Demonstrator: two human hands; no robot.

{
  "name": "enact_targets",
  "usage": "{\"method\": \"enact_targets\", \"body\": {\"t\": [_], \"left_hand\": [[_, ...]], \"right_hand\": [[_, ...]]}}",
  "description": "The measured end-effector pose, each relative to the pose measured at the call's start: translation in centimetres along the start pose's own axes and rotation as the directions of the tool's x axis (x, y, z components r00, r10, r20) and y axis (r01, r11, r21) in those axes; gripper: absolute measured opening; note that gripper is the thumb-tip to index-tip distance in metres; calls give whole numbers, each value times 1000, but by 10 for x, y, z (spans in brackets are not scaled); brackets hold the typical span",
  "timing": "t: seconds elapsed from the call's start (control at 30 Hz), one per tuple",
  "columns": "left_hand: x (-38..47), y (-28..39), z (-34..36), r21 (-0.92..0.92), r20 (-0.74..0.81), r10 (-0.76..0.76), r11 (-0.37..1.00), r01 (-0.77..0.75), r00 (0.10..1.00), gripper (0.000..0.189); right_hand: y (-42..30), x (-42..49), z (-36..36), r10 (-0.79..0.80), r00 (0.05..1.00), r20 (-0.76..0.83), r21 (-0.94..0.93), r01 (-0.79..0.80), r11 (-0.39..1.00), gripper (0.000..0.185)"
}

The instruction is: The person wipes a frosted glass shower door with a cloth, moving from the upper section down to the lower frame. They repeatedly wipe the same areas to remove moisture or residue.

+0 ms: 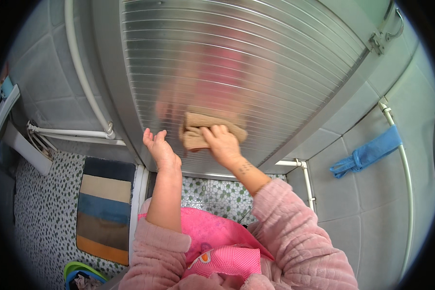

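My right hand (223,145) presses a folded tan cloth (206,121) flat against a ribbed translucent door panel (293,61). The fingers lie bent over the cloth's lower part, and the palm side is hidden. Close to the panel's left side, my left hand (162,150) is raised with its fingers apart and nothing in it. Whether its fingertips touch the panel I cannot tell. A blurred pink reflection shows in the panel above the cloth.
A metal latch (377,42) sits on the door's right frame. White pipes (87,69) run along the tiled walls. At right, a blue scrubbing strap (373,148) hangs from a pipe. A striped mat (103,210), a washbasin (7,108) and nested basins (80,268) are at left.
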State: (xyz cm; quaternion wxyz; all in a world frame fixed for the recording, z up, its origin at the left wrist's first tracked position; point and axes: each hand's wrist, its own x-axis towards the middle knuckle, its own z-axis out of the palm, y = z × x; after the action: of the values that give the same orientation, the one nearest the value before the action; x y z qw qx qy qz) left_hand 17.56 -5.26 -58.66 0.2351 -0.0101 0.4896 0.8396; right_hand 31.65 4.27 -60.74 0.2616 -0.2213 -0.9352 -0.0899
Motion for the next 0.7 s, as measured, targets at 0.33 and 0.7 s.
{"method": "enact_targets", "body": {"t": [0.33,0.7], "left_hand": [[8,3,-1,-149,-66,157,975,-166,985,56],[2,-4,5,-53,-8,70,996,-71,997,36]], "right_hand": [[-83,67,54,-109,994,-7,128,109,986,43],[74,-87,-20,52,987,153,-167,-26,986,37]]}}
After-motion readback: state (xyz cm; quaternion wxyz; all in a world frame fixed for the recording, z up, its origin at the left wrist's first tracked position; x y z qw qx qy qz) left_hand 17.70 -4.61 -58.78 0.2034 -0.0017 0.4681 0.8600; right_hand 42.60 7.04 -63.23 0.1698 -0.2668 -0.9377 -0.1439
